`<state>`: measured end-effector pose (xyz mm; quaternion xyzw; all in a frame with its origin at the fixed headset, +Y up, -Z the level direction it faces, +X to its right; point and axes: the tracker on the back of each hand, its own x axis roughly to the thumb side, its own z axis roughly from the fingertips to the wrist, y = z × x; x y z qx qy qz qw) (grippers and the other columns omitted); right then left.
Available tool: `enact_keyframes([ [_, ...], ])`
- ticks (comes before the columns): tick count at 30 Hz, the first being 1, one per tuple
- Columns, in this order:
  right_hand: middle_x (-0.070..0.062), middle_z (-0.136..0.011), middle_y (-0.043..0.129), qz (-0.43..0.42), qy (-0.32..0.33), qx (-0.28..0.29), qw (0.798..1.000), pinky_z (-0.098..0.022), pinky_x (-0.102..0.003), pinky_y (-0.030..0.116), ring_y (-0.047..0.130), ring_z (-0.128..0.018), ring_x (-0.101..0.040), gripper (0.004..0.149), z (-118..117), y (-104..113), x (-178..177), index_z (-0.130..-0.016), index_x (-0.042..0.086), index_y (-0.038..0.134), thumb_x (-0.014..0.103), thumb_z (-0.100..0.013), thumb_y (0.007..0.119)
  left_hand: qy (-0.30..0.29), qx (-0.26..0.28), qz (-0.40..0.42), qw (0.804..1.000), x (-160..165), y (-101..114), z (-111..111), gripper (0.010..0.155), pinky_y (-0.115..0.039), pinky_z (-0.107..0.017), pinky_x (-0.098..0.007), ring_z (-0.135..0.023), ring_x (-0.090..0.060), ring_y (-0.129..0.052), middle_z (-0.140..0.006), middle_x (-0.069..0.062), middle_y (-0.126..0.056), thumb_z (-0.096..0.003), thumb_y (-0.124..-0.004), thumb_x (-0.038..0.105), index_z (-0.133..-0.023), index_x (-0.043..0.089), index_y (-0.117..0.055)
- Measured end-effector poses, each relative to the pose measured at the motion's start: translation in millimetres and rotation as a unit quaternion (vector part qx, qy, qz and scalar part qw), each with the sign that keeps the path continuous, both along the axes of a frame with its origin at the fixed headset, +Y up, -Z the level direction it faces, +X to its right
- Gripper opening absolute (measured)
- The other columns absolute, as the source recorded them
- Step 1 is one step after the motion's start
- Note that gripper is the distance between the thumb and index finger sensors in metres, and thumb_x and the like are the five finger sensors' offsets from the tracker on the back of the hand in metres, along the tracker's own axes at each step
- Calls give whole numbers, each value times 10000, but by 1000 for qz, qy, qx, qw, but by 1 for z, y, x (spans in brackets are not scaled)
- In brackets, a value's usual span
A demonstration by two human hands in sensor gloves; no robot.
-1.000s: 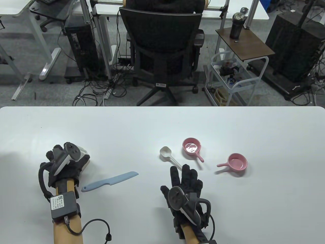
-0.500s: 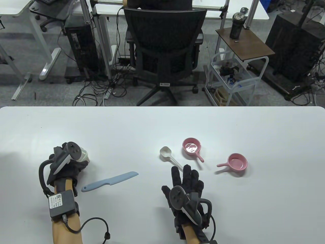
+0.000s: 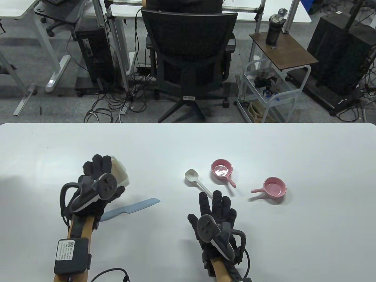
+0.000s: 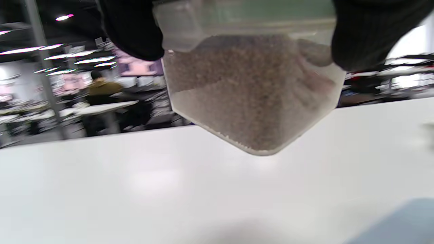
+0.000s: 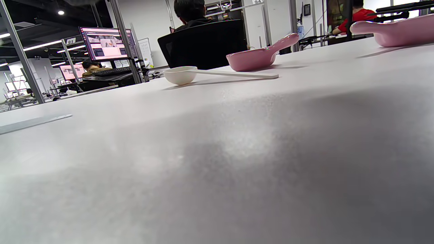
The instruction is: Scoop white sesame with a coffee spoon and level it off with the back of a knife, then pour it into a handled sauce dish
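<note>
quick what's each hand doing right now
Left hand: grips the sesame container, lifted and tilted.
Right hand: open, flat on the table, holding nothing.

The table [image 3: 188,141] is white. Two sauce dishes [image 3: 221,169] [image 3: 274,187] are pink, the spoon [image 3: 192,175] cream-white, the knife [image 3: 138,206] light blue, the gloves [image 3: 216,211] black, the sesame container [image 4: 251,88] translucent.
</note>
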<state>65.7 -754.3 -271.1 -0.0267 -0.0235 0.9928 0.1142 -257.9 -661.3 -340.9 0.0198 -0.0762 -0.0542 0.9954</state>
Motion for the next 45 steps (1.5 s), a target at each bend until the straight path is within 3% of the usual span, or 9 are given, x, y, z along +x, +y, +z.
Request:
enact_keyframes([
  [3,-115,-1255,137,-4,-2,5,1000,-746,-655,286,208,-1115,-447,729,0,1,2,-1181,377,238,638,-575,548,-83,3,25,996,33,5,18,1096,-717,-737,-595,-1198,-555,-553,-1335,-228,-321,-484,-783,724,-1233,147,-228],
  [7,-117,-1255,142,-9,-12,16,1000,-746,-655,288,214,-1115,-447,725,2,4,6,-1178,377,227,632,-575,539,-191,-51,15,980,78,-6,34,1106,-699,-761,-589,-1214,-527,-558,-1346,-197,-330,-469,-785,734,-1233,156,-232],
  [13,-119,-1254,147,-22,-15,10,1000,-746,-653,291,218,-1114,-449,722,3,4,10,-1178,375,229,628,-577,540,-240,-96,-18,966,117,-45,48,1113,-690,-770,-587,-1220,-511,-569,-1351,-175,-342,-457,-797,733,-1233,159,-242],
  [19,-119,-1254,146,-24,-13,5,1000,-746,-652,293,220,-1114,-451,722,2,4,8,-1178,375,228,628,-578,541,-247,-119,-10,962,129,-69,46,1112,-679,-775,-591,-1222,-508,-560,-1353,-164,-337,-459,-800,729,-1232,161,-237],
  [26,-118,-1254,145,-30,-17,2,999,-746,-652,293,220,-1114,-450,723,2,4,10,-1179,374,229,628,-578,541,-253,-112,-40,960,134,-78,50,1124,-643,-793,-601,-1231,-503,-546,-1359,-148,-322,-460,-787,729,-1232,166,-195],
  [33,-119,-1254,146,-29,-15,2,999,-746,-652,294,220,-1114,-450,725,1,4,9,-1180,373,228,629,-578,540,-238,-129,-18,962,132,-81,45,1142,-585,-818,-622,-1249,-479,-488,-1355,-115,-325,-459,-781,729,-1230,154,-165],
  [37,-120,-1254,147,-33,-15,0,999,-746,-651,294,221,-1113,-451,723,1,3,10,-1180,371,231,629,-579,539,-231,-139,-23,963,130,-78,46,1164,-509,-833,-654,-1245,-484,-348,-1349,-114,-288,-431,-716,770,-1228,160,-128],
  [40,-124,-1254,148,-35,-11,-2,999,-745,-652,296,223,-1112,-451,725,1,3,9,-1182,367,230,630,-579,537,-226,-134,21,965,122,-68,48,1149,-456,-838,-672,-1232,-494,-270,-1347,-131,-243,-436,-649,794,-1229,166,-103],
  [45,-141,-1256,166,-82,4,-5,997,-744,-653,308,235,-1111,-460,739,1,6,7,-1193,338,241,636,-578,523,-164,-85,74,980,103,-50,53,1026,-432,-834,-673,-1206,-517,-228,-1335,-150,-184,-535,-534,747,-1221,157,-51],
])
